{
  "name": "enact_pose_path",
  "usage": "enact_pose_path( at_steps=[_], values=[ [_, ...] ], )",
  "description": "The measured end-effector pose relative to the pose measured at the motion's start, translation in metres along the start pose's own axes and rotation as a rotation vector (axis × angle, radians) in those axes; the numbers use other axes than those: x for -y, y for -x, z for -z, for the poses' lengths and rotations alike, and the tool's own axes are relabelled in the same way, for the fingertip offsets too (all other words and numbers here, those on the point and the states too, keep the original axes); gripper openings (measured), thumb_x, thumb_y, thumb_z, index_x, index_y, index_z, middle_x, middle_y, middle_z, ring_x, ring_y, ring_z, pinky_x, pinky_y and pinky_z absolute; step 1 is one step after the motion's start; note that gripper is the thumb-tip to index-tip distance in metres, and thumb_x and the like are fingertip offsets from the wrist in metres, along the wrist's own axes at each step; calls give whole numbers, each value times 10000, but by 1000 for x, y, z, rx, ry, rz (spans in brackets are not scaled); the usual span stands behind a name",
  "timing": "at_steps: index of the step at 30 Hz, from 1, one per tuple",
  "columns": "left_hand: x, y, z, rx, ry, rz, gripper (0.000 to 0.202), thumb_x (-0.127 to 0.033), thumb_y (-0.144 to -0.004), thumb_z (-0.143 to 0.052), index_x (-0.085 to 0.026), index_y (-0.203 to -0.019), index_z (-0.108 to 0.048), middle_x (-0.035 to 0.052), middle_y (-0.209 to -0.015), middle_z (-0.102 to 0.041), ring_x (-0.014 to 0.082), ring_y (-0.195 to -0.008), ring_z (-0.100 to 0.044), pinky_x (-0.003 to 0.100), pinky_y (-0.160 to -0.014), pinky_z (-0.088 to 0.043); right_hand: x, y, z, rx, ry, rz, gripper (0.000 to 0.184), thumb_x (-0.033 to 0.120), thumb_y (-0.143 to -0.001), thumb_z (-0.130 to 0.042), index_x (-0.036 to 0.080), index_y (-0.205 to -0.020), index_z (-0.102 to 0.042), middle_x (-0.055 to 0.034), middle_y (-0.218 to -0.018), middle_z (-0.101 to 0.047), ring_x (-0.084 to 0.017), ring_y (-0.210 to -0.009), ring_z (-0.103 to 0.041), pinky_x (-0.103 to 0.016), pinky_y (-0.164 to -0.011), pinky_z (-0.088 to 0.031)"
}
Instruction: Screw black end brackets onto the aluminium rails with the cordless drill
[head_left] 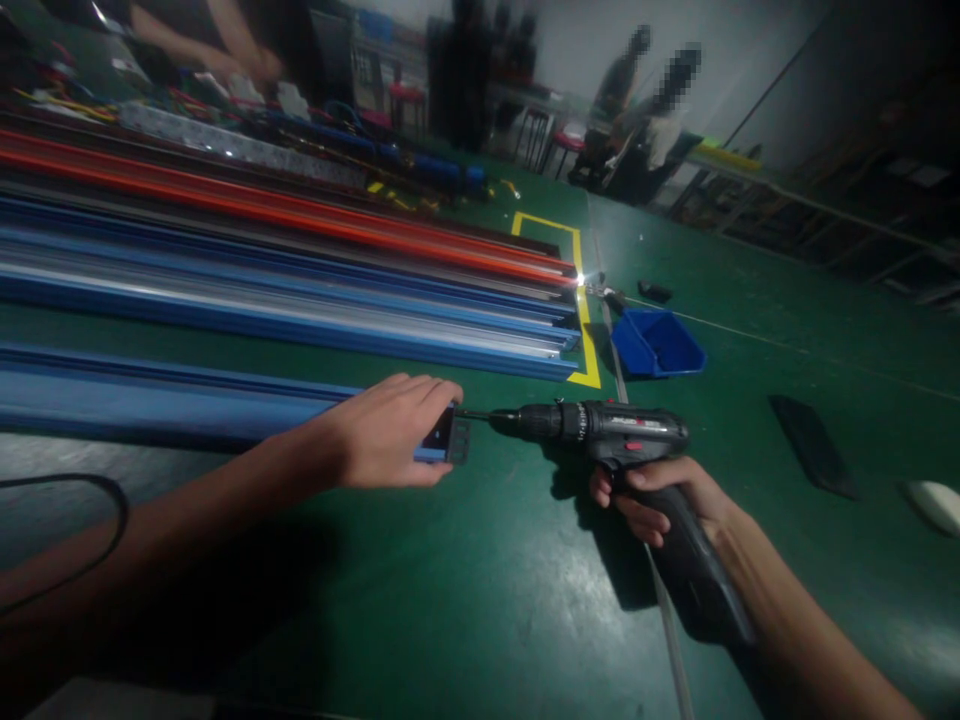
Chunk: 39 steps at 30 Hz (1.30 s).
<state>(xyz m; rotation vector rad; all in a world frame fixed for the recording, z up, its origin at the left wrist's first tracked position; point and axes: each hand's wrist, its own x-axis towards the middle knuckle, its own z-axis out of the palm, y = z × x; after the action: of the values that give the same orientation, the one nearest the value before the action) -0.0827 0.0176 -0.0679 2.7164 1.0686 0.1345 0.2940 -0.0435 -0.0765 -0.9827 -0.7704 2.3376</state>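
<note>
My left hand [394, 430] is wrapped over the right end of a long blue metal profile [187, 400] that lies across the green table. A black end cap [460, 440] sits at that end, just past my fingers. In my right hand [652, 500] is a black cordless drill [630, 425], gripped by its handle and pointing left. The long thin bit [480, 413] reaches the upper part of the end cap. Whether a screw is at its tip cannot be made out.
Behind lie several blue profiles [300, 290] and red profiles [315, 215], ending near a yellow tape outline [589, 365]. To the right are a blue bin [656, 345], a flat black object [811, 445] and a white object [934, 505]. Across the table, another person's arms [240, 45] are over loose parts.
</note>
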Motion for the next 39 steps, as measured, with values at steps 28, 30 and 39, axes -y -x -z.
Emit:
enact_pose_path(
  at_steps=[28, 30, 39],
  values=[
    [2, 2, -3, -29, 15, -2, 512, -413, -831, -719, -161, -1245, -554, 102, -1136, -685, 265, -1017, -655, 365, -917, -453, 6, -1, -3, -39, 69, -9, 177, 190, -821, -687, 56, -930, -726, -78, -847, -682, -45, -441, -499, -198, -480, -546],
    [2, 2, -4, -29, 18, 4, 494, -413, -835, -713, -169, -1235, -557, 97, -1129, -690, 259, -1002, -655, 364, -910, -452, 8, -2, -1, -46, 89, -13, 153, 190, -821, -677, 76, -919, -707, -69, -843, -671, -45, -442, -490, -197, -475, -539],
    [4, 8, -11, -108, -34, -55, 549, -415, -858, -714, -147, -1297, -521, 105, -1126, -677, 266, -1017, -640, 363, -900, -440, 15, -4, 0, -79, 111, -23, 159, 163, -819, -608, 54, -894, -696, -65, -812, -664, -31, -414, -486, -185, -467, -529]
  ],
)
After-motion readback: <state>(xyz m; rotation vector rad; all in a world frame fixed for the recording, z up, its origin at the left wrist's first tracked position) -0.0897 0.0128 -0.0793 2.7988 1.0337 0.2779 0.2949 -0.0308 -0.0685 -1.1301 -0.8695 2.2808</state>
